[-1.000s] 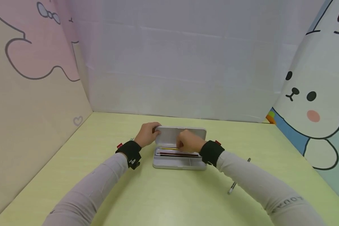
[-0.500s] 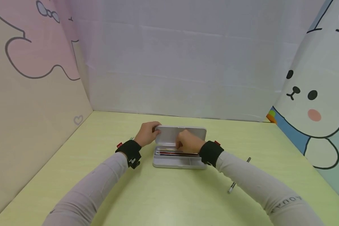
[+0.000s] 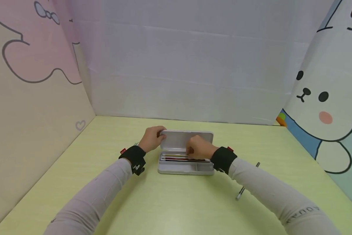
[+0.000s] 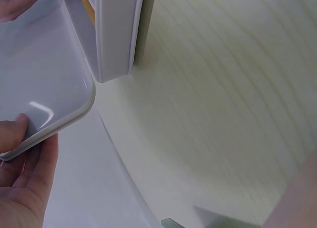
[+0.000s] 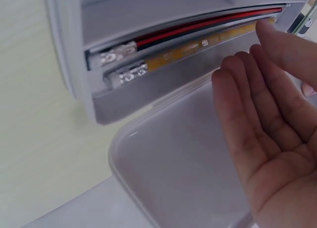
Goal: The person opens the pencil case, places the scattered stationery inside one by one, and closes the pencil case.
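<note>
A white pencil case (image 3: 177, 168) stands with its lid (image 3: 175, 140) raised. My left hand (image 3: 151, 139) grips the lid's left corner, thumb inside and fingers behind, as the left wrist view shows on the lid (image 4: 44, 79). Over the case's back compartment hovers my right hand (image 3: 200, 147). In the right wrist view a yellow pencil (image 5: 183, 50) lies in that compartment beside a red-and-black striped pencil (image 5: 208, 25). My right thumb (image 5: 277, 42) overlaps the yellow pencil's far end; the other fingers are apart from it, loosely extended. Contact of the thumb is unclear.
A dark pencil (image 3: 241, 193) with a white eraser lies on the pale yellow table (image 3: 170, 202), partly under my right forearm. The case's front section has a small divider (image 3: 196, 167). White and cartoon-printed sheets enclose the back and sides.
The yellow pencil has come down into the case's back compartment. My right hand has shifted slightly right. My left hand keeps its grip on the lid.
</note>
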Tool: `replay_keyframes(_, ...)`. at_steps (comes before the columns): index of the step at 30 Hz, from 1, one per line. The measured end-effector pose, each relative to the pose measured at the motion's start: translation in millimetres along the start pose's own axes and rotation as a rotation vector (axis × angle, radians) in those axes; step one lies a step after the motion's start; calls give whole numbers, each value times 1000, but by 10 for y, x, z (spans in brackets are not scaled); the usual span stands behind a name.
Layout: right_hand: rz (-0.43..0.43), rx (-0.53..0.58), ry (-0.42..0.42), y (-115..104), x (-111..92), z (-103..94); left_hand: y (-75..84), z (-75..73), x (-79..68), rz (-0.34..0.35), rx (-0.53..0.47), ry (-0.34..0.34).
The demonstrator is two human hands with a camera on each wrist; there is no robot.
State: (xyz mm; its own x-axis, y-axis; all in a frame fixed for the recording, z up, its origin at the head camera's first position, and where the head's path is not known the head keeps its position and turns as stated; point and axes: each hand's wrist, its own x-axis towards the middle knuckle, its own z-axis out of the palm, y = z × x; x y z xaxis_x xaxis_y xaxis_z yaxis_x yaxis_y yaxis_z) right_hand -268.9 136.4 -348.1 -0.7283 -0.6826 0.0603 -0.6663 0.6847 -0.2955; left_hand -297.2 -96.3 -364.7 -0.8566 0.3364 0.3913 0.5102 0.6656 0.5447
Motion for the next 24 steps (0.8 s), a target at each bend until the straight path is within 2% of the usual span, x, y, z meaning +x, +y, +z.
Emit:
replay_keyframes(7,0,3,16,92,-91,-10,6,3,-1,-9,-5,-5)
replay_keyframes(15,-38,-1,28,129,-210,-87,8,-16,-5,-22,12,-4)
replay_keyframes(19,-61,-10,39,154,-298,-120,14,-18,-6,-20,12,-9)
replay_keyframes(24,-49,-5,35,236,-438,-119,25,-15,-7,-25,-1,-18)
